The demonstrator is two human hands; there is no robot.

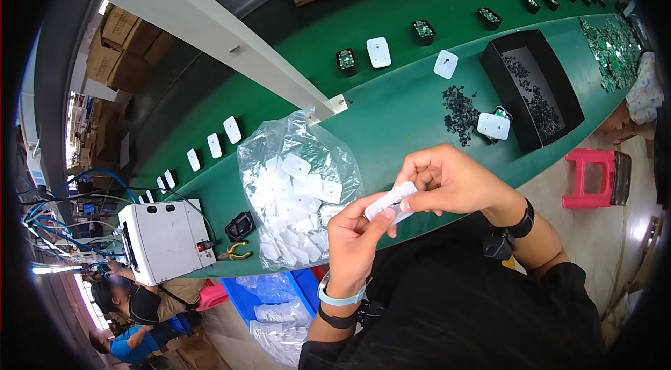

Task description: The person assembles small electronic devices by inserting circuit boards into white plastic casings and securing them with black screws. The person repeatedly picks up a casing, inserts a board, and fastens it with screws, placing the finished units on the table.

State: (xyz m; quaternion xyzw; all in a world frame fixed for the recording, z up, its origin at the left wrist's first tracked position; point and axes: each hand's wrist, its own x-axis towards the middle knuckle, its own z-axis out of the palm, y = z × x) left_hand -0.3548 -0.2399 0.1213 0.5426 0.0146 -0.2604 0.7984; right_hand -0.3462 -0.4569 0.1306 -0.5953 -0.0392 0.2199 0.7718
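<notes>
Between my two hands, above the table's near edge, is a small white plastic cover (381, 206) with rounded corners. My left hand (354, 236) pinches one end of it, thumb on top. My right hand (454, 178) grips the other end, its thumb pressing on the face. Whether a smaller part sits under that thumb, I cannot tell. Left of the hands lies a clear plastic bag (248, 160) full of similar white covers. Beyond my right hand are a heap of small black parts (459, 113) and a white cover (493, 125) resting on a black housing.
A black open box (498, 76) with more small black parts stands right of the heap, near piled circuit boards (611, 52). Black housings (423, 31) line the far belt. A metal post (231, 41), white machine (168, 237), yellow-handled pliers (237, 252) and blue crate (307, 287) are left.
</notes>
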